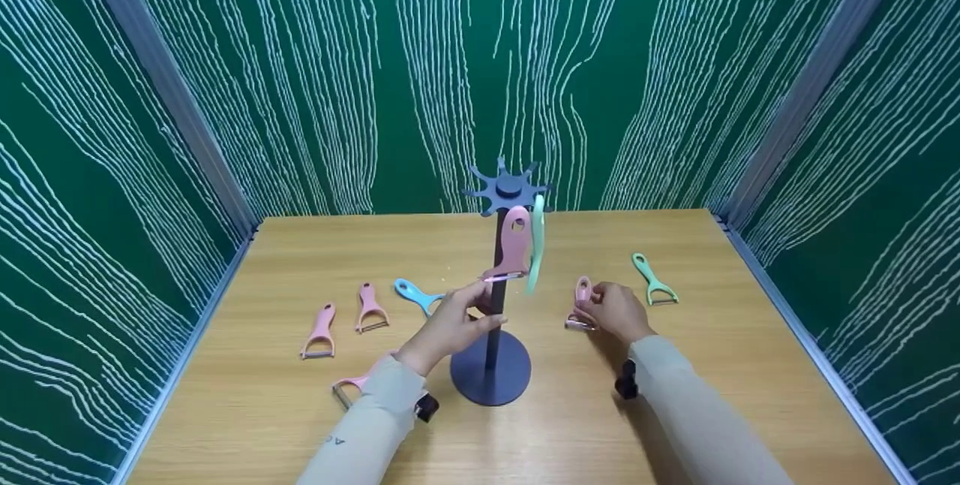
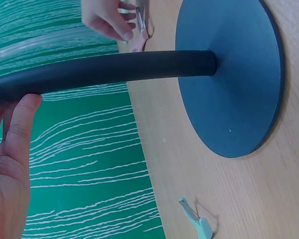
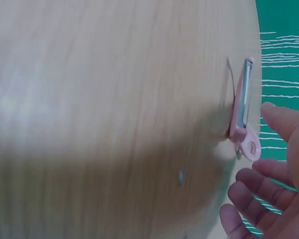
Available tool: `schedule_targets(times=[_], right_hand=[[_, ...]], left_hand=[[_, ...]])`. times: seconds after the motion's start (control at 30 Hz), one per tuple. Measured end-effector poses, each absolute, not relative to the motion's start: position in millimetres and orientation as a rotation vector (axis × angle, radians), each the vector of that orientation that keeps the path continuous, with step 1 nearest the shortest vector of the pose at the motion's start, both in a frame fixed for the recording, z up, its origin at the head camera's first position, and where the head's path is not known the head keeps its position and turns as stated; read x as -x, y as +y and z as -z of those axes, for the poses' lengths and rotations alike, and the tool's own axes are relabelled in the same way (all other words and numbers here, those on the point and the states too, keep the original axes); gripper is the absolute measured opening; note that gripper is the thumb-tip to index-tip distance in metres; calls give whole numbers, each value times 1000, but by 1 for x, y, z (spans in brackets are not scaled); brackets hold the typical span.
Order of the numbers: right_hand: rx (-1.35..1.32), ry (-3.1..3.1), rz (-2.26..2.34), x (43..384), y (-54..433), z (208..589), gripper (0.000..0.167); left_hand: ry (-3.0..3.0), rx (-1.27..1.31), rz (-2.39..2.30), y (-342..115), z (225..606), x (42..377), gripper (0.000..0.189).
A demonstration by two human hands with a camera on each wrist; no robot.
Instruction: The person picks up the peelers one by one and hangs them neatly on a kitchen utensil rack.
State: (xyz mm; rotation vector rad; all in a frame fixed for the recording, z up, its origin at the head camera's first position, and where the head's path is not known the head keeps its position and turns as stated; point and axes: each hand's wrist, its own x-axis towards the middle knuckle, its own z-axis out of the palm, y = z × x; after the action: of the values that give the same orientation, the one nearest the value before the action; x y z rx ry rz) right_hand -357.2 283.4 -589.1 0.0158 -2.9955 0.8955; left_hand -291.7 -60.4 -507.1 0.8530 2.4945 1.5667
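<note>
A dark stand (image 1: 491,353) with a round base and a star-shaped hook top stands in the middle of the table. My left hand (image 1: 448,326) holds its pole (image 2: 109,67) between thumb and fingers, below the hooks. Two peelers hang at the top: a pink peeler (image 1: 515,245) facing me and a green peeler (image 1: 537,248) seen edge-on. To the right, my right hand (image 1: 621,312) is at another pink peeler (image 1: 583,288) on the table. In the right wrist view, its thumb and fingers are spread beside that peeler (image 3: 240,109), with a gap between them.
Left of the stand lie two pink peelers (image 1: 322,331) (image 1: 367,305) and a blue peeler (image 1: 412,291). One more pink peeler (image 1: 352,384) is partly hidden by my left forearm. A green peeler (image 1: 651,278) lies at the right. Green, white-lined walls (image 1: 480,79) enclose the table.
</note>
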Motion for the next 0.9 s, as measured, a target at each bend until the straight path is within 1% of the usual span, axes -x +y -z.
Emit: schedule_targets(times=[0.1, 0.3, 0.5, 0.73, 0.9], right_hand=[[49, -3019, -911, 360, 282, 593, 55], [135, -3037, -1012, 364, 275, 598, 45], [92, -3019, -1053, 366, 266, 599, 40], [100, -3010, -1216, 367, 259, 598, 32], [67, -3008, -1167, 367, 258, 599, 27]], left_hand=[[2477, -819, -1572, -60, 507, 291, 14], [2450, -788, -1585, -59, 507, 290, 14], [2450, -783, -1588, -60, 507, 290, 14], [2458, -784, -1583, -61, 507, 290, 14], [2467, -808, -1588, -61, 507, 290, 14]])
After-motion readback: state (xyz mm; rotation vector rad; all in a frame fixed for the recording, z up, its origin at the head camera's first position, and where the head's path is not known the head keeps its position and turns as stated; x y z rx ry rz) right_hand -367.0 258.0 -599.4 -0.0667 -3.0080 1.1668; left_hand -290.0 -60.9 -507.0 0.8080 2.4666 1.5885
